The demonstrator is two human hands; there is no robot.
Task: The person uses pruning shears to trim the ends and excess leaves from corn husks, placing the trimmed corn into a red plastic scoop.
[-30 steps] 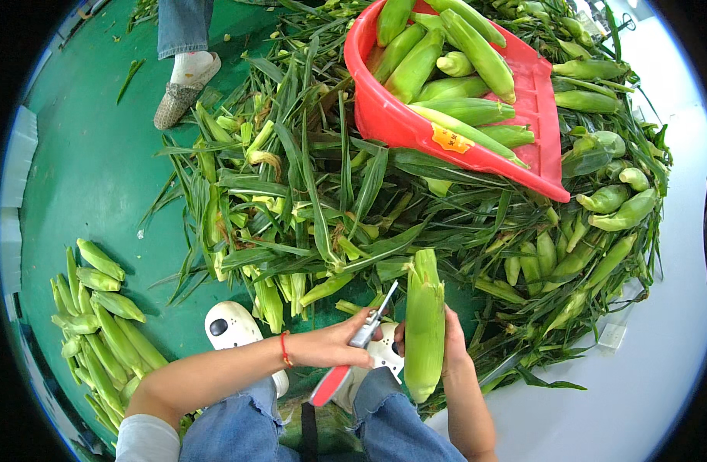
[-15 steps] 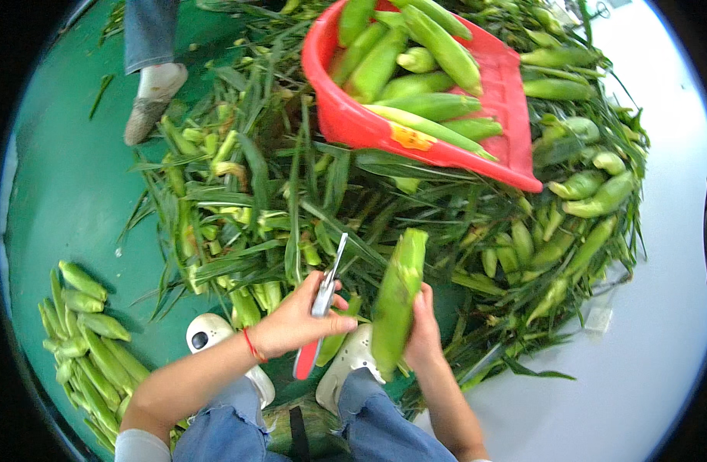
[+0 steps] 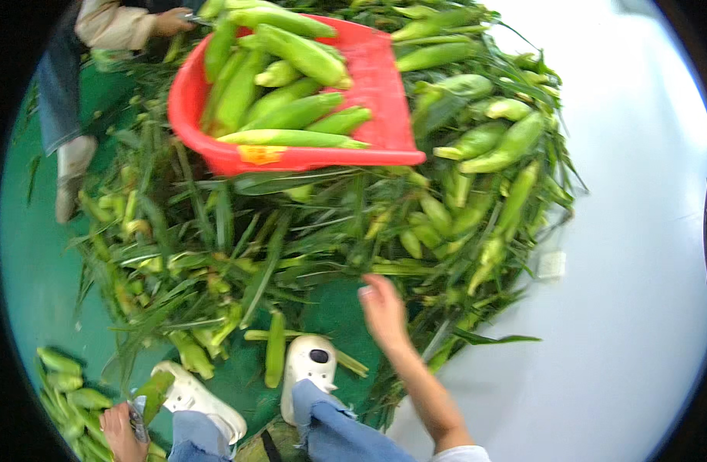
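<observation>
My left hand [image 3: 121, 431] is low at the lower left, closed on a silver cutting tool [image 3: 136, 417], with a green corn ear [image 3: 158, 389] against it beside a white clog [image 3: 207, 406]; whether it grips the ear too is hard to tell. My right hand [image 3: 383, 312] is open and empty over bare green floor [image 3: 334, 308] at the edge of the leafy husk pile [image 3: 238, 231]. A loose green piece [image 3: 275, 350] lies on the floor between the hands. More unhusked ears [image 3: 65, 381] lie heaped left of my left hand.
A red scoop-shaped bin [image 3: 388, 92] of corn ears rests on the pile. More ears [image 3: 507, 142] lie right of it, beside a pale surface [image 3: 615, 308]. Another person's leg [image 3: 57, 108] and hand [image 3: 169, 21], with a metal tool, are at the upper left.
The view has swung. My left hand has moved down and left with the tool. My right hand has let go of the corn ear it held. The other person's hand has come into view.
</observation>
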